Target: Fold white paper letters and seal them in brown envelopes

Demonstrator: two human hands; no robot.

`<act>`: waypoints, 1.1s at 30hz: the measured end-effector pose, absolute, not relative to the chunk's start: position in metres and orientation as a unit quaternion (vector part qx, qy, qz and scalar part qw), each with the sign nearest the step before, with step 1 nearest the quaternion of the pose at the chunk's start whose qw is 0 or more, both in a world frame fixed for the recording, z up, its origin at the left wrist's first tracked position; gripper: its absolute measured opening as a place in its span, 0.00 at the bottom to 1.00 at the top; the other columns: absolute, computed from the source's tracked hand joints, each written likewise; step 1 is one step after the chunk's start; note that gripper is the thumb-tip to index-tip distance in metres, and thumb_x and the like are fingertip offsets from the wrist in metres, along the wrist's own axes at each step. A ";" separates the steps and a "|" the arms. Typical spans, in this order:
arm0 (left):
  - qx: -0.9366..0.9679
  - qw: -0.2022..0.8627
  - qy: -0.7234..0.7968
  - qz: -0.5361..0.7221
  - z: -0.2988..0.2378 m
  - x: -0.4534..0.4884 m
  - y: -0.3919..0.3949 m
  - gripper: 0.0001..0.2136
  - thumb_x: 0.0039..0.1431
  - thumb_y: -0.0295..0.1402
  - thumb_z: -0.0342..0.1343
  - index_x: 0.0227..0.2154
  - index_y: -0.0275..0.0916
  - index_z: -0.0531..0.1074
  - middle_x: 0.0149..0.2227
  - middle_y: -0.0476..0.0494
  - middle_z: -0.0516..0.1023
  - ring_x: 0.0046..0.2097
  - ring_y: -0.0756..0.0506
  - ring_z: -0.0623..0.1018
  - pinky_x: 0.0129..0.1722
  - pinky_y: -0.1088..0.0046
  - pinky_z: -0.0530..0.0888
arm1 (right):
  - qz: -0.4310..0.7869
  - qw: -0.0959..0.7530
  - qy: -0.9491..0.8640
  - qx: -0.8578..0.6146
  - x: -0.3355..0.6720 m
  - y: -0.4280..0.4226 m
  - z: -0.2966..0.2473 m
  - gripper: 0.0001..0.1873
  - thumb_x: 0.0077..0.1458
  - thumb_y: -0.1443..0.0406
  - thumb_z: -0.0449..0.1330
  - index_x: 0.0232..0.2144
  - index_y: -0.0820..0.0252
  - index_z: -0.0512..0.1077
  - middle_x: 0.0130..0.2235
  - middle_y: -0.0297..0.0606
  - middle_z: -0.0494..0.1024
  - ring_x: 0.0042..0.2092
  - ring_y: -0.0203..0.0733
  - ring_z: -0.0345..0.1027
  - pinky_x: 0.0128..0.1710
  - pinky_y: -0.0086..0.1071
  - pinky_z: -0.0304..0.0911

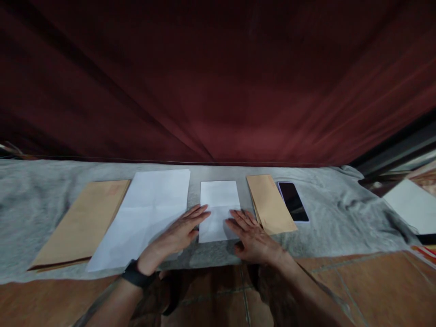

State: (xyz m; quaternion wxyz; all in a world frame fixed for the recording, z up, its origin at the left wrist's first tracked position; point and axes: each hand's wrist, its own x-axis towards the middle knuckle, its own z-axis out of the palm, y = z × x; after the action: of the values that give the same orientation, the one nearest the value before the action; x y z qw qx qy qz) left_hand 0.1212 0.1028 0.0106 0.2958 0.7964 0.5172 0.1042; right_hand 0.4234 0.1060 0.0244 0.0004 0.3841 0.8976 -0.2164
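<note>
A small white sheet of paper [218, 193], with a faint crease across it, lies flat on the grey cloth in front of me. The fingertips of my left hand [182, 230] rest at its left edge, fingers stretched out. On the opposite side my right hand [252, 236] lies with fingers spread over the sheet's right edge, close to the brown envelopes [272, 204]. To the left is a stack of larger white paper [150, 204], partly covered by my left hand and wrist. Neither hand holds anything.
Larger brown envelopes [85, 218] lie at the far left of the grey cloth [337, 209]. A phone [293, 202] in a light purple case lies right of the small envelopes. Behind hangs a dark red curtain [218, 91]. The floor is tiled [374, 281].
</note>
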 end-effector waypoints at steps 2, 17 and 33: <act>0.799 0.292 0.517 0.094 0.015 0.123 0.102 0.39 0.49 0.17 0.51 0.66 0.47 0.62 0.72 0.48 0.55 0.73 0.43 0.53 0.70 0.56 0.57 | -0.198 -0.016 0.906 0.374 0.416 0.101 0.021 0.39 0.56 0.62 0.62 0.68 0.57 0.58 0.74 0.46 0.44 0.74 0.54 0.37 0.72 0.50 0.36; 0.747 0.313 0.551 0.200 0.039 0.131 0.105 0.18 0.67 0.39 0.45 0.46 0.41 0.79 0.51 0.43 0.81 0.55 0.42 0.76 0.57 0.63 0.72 | -0.326 -0.153 0.824 0.438 0.430 0.136 0.031 0.20 0.66 0.67 0.53 0.56 0.47 0.74 0.57 0.32 0.78 0.55 0.45 0.75 0.55 0.37 0.70; 0.624 0.411 0.609 0.265 0.033 0.126 0.116 0.18 0.53 0.49 0.54 0.19 0.40 0.66 0.20 0.54 0.61 0.27 0.50 0.62 0.26 0.75 0.60 | -0.384 -0.152 0.736 0.537 0.420 0.145 0.025 0.16 0.64 0.57 0.55 0.44 0.58 0.78 0.36 0.38 0.84 0.38 0.46 0.78 0.35 0.32 0.68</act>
State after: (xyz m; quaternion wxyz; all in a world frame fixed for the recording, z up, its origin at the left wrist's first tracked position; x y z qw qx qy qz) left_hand 0.1260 0.1155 0.0331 0.4110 0.6245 0.6092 0.2646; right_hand 0.4202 0.1450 0.0250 -0.1517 0.5367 0.7356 -0.3844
